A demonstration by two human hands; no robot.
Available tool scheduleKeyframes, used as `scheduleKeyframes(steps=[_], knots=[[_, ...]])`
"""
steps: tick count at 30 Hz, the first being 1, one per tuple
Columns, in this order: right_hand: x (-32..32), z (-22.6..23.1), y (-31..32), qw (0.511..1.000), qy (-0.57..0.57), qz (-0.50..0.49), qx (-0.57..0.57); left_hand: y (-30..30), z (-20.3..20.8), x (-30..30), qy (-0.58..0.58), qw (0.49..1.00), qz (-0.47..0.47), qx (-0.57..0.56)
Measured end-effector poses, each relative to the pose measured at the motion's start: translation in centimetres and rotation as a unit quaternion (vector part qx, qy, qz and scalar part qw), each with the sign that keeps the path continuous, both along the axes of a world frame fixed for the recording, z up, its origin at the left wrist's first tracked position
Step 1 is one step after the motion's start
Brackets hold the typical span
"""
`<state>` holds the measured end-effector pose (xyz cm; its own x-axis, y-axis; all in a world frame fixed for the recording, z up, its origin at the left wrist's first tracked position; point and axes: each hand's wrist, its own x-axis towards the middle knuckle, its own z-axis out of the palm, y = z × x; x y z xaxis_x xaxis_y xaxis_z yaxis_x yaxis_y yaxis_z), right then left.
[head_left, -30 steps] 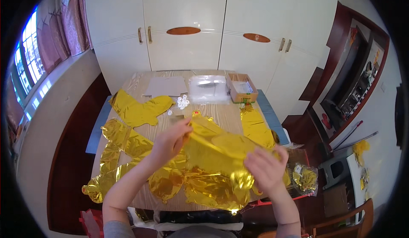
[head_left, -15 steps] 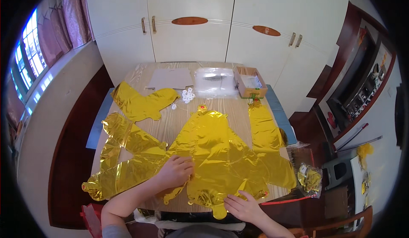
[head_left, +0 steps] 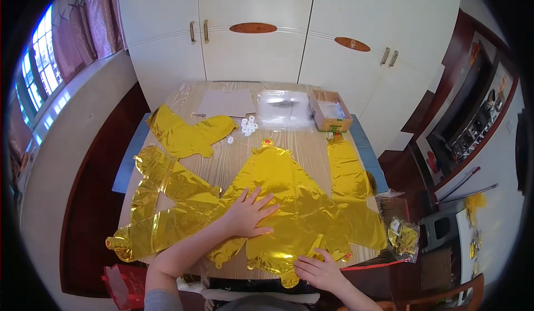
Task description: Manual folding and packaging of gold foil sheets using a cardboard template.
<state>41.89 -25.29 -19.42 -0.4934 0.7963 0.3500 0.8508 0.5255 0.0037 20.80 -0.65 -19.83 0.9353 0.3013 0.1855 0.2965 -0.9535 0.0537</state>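
Observation:
A flat gold foil balloon (head_left: 283,180) with a tapered top and wide lower part lies across the middle of the table. My left hand (head_left: 249,213) rests on its left part, fingers spread flat on the foil. My right hand (head_left: 317,269) lies on its near edge beside a rounded tab (head_left: 290,279), fingers stretched out and thumb apart. Left of these, another flat gold foil balloon (head_left: 167,227) extends under my left forearm, its overlap with the middle one hard to make out. A third gold foil piece (head_left: 192,133) lies at the far left, and more gold foil (head_left: 350,166) at the right.
Along the table's back are a pale grey sheet (head_left: 227,103), clear plastic bags (head_left: 283,109), a small cardboard box (head_left: 331,112) and white ribbon rolls (head_left: 249,125). Beyond stands a white cupboard (head_left: 256,55). A bagged gold foil packet (head_left: 404,237) sits off the right edge.
My left hand has moved right and slightly away from me, its fingers spreading out on the foil. The right hand stays nearly in place. The whole view has shifted slightly.

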Motion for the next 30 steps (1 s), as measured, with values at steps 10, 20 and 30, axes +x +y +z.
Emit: scheduleKeyframes(steps=[10, 20, 30], knots=[[0.0, -0.8, -0.1, 0.999, 0.037, -0.034, -0.001, -0.4, -0.4, -0.2, -0.011, 0.999, 0.035, 0.013], [0.0, -0.6, -0.6, 0.997, 0.050, -0.065, -0.012, 0.1, -1.0, -0.3, -0.031, 0.999, 0.019, -0.010], [0.1, -0.9, -0.5, 0.998, 0.037, -0.043, 0.006, 0.2, -0.7, -0.2, -0.015, 0.999, 0.023, -0.016]])
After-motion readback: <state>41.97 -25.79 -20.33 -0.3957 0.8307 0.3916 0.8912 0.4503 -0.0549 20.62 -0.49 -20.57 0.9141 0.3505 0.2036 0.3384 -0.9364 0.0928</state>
